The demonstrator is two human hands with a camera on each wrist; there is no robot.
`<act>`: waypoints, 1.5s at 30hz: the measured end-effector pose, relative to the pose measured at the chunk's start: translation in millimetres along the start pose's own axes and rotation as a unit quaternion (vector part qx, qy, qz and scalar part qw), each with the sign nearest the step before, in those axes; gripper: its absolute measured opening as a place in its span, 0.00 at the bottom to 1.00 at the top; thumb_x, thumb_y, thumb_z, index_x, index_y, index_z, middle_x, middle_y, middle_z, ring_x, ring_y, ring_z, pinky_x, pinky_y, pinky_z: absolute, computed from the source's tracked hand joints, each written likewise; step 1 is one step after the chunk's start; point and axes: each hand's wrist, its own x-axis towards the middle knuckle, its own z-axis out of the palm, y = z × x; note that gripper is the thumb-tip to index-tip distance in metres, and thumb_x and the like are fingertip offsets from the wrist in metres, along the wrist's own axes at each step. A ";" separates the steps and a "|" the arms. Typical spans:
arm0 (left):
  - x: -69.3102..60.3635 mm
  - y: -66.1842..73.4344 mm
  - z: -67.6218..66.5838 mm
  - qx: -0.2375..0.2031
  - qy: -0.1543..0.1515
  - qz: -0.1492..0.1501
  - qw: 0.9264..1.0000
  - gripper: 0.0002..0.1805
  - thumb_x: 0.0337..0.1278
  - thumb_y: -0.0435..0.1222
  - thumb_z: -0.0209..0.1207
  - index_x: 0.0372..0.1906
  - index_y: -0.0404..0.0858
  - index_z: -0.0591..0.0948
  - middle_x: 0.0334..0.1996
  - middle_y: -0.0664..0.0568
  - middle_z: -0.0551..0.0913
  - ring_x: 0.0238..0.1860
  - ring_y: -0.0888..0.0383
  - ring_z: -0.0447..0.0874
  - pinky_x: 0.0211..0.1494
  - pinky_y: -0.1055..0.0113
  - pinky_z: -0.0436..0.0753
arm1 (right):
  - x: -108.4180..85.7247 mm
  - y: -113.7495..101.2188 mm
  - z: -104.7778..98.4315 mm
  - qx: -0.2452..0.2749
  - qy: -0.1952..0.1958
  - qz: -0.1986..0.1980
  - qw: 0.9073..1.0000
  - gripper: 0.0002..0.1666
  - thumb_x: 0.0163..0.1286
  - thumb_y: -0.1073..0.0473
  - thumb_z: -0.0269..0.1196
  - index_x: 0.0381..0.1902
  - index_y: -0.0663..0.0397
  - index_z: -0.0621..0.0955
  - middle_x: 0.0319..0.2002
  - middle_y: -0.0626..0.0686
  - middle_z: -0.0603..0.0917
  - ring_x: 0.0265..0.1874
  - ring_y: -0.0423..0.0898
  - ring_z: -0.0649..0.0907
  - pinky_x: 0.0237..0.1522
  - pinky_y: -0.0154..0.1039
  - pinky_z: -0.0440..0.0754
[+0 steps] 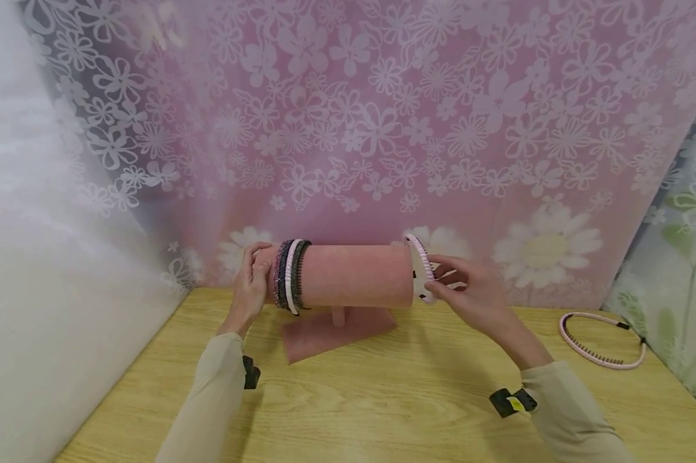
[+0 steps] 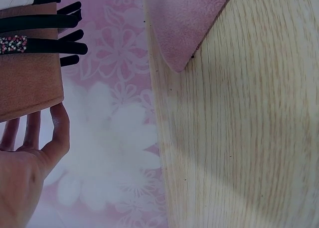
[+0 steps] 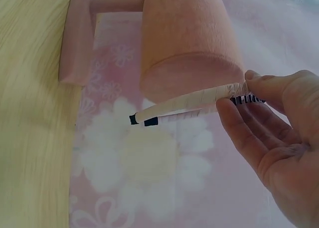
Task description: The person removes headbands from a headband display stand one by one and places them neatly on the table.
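A pink padded cylinder display stand (image 1: 356, 276) lies sideways on a short post above a pink base. Around its left part sit several headbands (image 1: 291, 276), dark glittery ones and a white wrapped one, side by side. My left hand (image 1: 248, 292) grips the cylinder's left end, fingertips against its edge in the left wrist view. Between the thumb and fingers of my right hand (image 1: 478, 296) is a pale pink wrapped headband (image 3: 199, 99) with dark comb teeth and black tips. It is held just off the cylinder's right end face, its tips pointing down in the head view.
Another pale pink toothed headband (image 1: 603, 363) lies at the right of the wooden table (image 1: 348, 399). A pink flowered curtain (image 1: 371, 128) hangs close behind the stand, and pale sheeting (image 1: 53, 257) borders the left side.
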 end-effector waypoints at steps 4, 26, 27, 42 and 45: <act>0.3 2.1 -0.4 0.000 -0.002 -0.004 1.000 0.22 0.79 0.46 0.41 0.71 0.51 0.68 0.67 0.42 0.78 0.57 0.40 0.81 0.60 0.44 0.76 | -7.5 4.7 -6.2 0.002 0.004 -0.004 1.000 0.27 0.65 0.68 0.70 0.63 0.59 0.81 0.38 0.57 0.87 0.39 0.52 0.89 0.40 0.28 0.85; -0.9 -0.6 -0.5 0.001 -0.006 -0.010 1.000 0.22 0.79 0.46 0.41 0.71 0.52 0.68 0.66 0.43 0.79 0.58 0.41 0.81 0.61 0.43 0.75 | -50.3 31.1 -33.6 -0.027 0.012 -0.002 1.000 0.29 0.63 0.71 0.71 0.63 0.59 0.82 0.38 0.57 0.87 0.35 0.33 0.87 0.35 0.25 0.83; -0.8 -0.8 -0.7 -0.003 -0.007 -0.011 1.000 0.22 0.79 0.46 0.41 0.71 0.52 0.68 0.66 0.43 0.79 0.58 0.41 0.81 0.62 0.43 0.74 | -51.7 32.4 -34.4 -0.034 0.013 -0.001 0.999 0.29 0.63 0.71 0.71 0.63 0.59 0.82 0.38 0.56 0.87 0.35 0.33 0.87 0.34 0.25 0.83; -0.1 -0.2 -0.1 -0.008 -0.001 -0.005 1.000 0.22 0.78 0.44 0.42 0.71 0.51 0.69 0.66 0.42 0.79 0.57 0.40 0.82 0.60 0.44 0.76 | -67.4 49.1 -40.5 -0.089 0.002 0.021 0.996 0.25 0.61 0.67 0.73 0.58 0.58 0.85 0.38 0.56 0.90 0.31 0.32 0.88 0.30 0.26 0.83; 0.6 -0.8 0.3 -0.008 -0.004 -0.008 1.000 0.22 0.78 0.45 0.41 0.71 0.51 0.68 0.66 0.42 0.78 0.56 0.40 0.82 0.60 0.43 0.77 | -71.2 53.9 -41.6 -0.100 -0.007 0.036 0.994 0.23 0.62 0.66 0.73 0.57 0.58 0.86 0.38 0.56 0.90 0.31 0.32 0.87 0.31 0.27 0.84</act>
